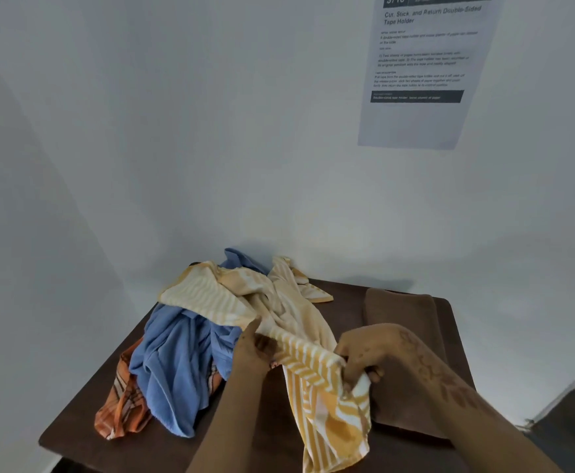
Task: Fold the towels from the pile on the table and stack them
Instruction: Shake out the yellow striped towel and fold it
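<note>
Yellow-and-white striped towel (327, 397) hanging nearest the lens, its lower end drooping past the front edge of the desk (74, 435). Right hand (364, 356) gripping the towel's upper edge, fingers (369, 373) curled and pinching the cloth. Left hand (255, 346) holding the same edge further left, thumb and fingers closing on the fabric; the stretch between the two hands is being held taut. The rest of this towel is trailing back over the pile toward the wall.

Pile sitting on the left and rear of the dark brown desk: a crumpled blue towel (180, 367) in the middle, an orange plaid towel (122, 407) lying beneath it at the left front corner.

A brown towel (402, 322), folded flat, is lying on the right side of the desk, just beyond the right hand.

A printed paper sheet (422, 73) is hanging on the white wall, upper right.
</note>
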Demonstrator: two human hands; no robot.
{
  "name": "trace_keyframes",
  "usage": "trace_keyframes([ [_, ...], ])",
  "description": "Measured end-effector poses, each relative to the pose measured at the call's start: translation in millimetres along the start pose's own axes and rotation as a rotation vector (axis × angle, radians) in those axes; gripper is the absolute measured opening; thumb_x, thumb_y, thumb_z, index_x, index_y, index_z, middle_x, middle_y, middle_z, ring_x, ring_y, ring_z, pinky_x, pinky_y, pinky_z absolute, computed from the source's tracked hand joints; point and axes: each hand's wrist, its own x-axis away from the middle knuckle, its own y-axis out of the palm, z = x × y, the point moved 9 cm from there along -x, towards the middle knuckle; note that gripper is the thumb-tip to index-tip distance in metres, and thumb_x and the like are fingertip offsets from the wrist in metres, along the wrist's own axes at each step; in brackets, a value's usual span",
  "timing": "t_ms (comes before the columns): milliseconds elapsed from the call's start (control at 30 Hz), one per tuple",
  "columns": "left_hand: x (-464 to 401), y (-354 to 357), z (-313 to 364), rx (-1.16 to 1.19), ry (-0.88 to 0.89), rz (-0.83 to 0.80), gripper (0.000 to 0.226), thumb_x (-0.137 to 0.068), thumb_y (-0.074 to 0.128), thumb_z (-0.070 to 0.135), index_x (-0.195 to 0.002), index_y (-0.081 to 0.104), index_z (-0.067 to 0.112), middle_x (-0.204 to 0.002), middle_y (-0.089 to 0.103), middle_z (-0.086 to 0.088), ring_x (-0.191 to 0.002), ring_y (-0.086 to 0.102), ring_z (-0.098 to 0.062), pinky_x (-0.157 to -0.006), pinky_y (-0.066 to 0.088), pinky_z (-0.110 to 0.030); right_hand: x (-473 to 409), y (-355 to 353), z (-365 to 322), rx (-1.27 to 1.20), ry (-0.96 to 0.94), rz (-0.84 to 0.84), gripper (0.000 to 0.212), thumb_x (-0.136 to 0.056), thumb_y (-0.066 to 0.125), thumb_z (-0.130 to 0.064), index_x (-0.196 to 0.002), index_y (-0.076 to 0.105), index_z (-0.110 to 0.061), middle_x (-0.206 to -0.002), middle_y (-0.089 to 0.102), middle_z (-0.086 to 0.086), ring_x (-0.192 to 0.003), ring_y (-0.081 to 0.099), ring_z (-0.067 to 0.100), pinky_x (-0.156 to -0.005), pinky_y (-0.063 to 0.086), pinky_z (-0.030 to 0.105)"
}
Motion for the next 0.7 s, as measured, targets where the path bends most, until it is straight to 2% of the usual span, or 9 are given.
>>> trace_keyframes([
  [100,0,-16,12,0.073,0.058,0.101,0.028,-0.087,0.064,0.018,-0.112,0.055,0.012,-0.102,0.057,-0.008,-0.091,0.059,-0.028,-0.065,0.048,-0.041,1,-2,7,0.038,0.065,0.061,0.053,-0.077,0.076,-0.029,-0.123,0.056,-0.011,-0.065,0.058,0.000,-0.044,0.053,0.007,-0.046,0.045,0.018],
  [167,1,-12,26,-0.003,0.202,0.089,0.026,-0.081,0.067,0.026,-0.103,0.057,0.017,-0.111,0.059,-0.009,-0.093,0.060,-0.029,-0.078,0.051,-0.042,1,-18,11,-0.062,0.059,0.279,0.074,-0.073,0.078,-0.037,-0.135,0.042,-0.017,-0.084,0.058,0.001,-0.053,0.057,0.011,-0.048,0.046,0.020],
  [233,8,13,20,-0.064,0.239,-0.093,0.031,-0.064,0.076,0.022,-0.093,0.067,0.016,-0.118,0.061,-0.013,-0.106,0.059,-0.032,-0.097,0.047,-0.049,3,-33,4,-0.234,-0.030,0.488,0.086,-0.068,0.080,-0.041,-0.139,0.036,-0.021,-0.095,0.058,-0.001,-0.062,0.061,0.014,-0.055,0.051,0.024],
  [300,24,41,-2,-0.088,0.190,-0.285,0.036,-0.061,0.080,0.016,-0.094,0.069,0.011,-0.105,0.063,-0.016,-0.098,0.060,-0.032,-0.093,0.046,-0.051,0,-32,-11,-0.336,-0.140,0.533,0.082,-0.068,0.080,-0.040,-0.137,0.039,-0.024,-0.097,0.063,-0.001,-0.070,0.066,0.014,-0.059,0.054,0.027],
  [367,46,63,-22,-0.206,0.162,-0.408,0.020,-0.074,0.073,0.012,-0.092,0.067,0.005,-0.093,0.065,-0.018,-0.085,0.063,-0.033,-0.080,0.053,-0.046,-1,-28,-24,-0.277,-0.184,0.548,0.053,-0.074,0.075,-0.032,-0.121,0.055,-0.019,-0.099,0.066,0.001,-0.078,0.067,0.016,-0.061,0.055,0.029],
  [433,47,59,-29,-0.227,0.165,-0.357,0.017,-0.081,0.069,0.016,-0.093,0.067,0.005,-0.088,0.067,-0.016,-0.082,0.064,-0.031,-0.078,0.053,-0.044,-3,-20,-23,-0.129,-0.111,0.481,0.023,-0.080,0.066,-0.023,-0.099,0.060,-0.011,-0.089,0.063,0.003,-0.073,0.063,0.016,-0.060,0.052,0.027],
  [500,31,33,-23,-0.170,0.138,-0.180,0.023,-0.085,0.067,0.021,-0.100,0.065,0.004,-0.088,0.068,-0.013,-0.082,0.064,-0.028,-0.075,0.055,-0.040,-7,-2,-15,-0.027,-0.051,0.303,0.025,-0.083,0.064,-0.018,-0.099,0.060,0.001,-0.078,0.059,0.004,-0.056,0.057,0.011,-0.051,0.047,0.023],
  [567,11,4,-23,-0.133,0.059,-0.045,0.025,-0.088,0.064,0.015,-0.108,0.060,0.001,-0.086,0.065,-0.013,-0.077,0.062,-0.024,-0.060,0.057,-0.033,-10,14,-9,-0.010,-0.060,0.145,0.033,-0.083,0.066,-0.016,-0.104,0.059,0.008,-0.069,0.058,0.008,-0.042,0.052,0.007,-0.042,0.043,0.017],
  [700,-6,-34,-43,-0.176,-0.075,0.099,0.040,-0.082,0.066,-0.002,-0.119,0.052,-0.005,-0.083,0.059,-0.020,-0.069,0.059,-0.028,-0.044,0.056,-0.031,-8,27,-4,-0.029,-0.047,0.012,0.026,-0.082,0.067,-0.013,-0.103,0.065,0.003,-0.057,0.057,-0.002,-0.037,0.050,0.004,-0.039,0.041,0.015],
])
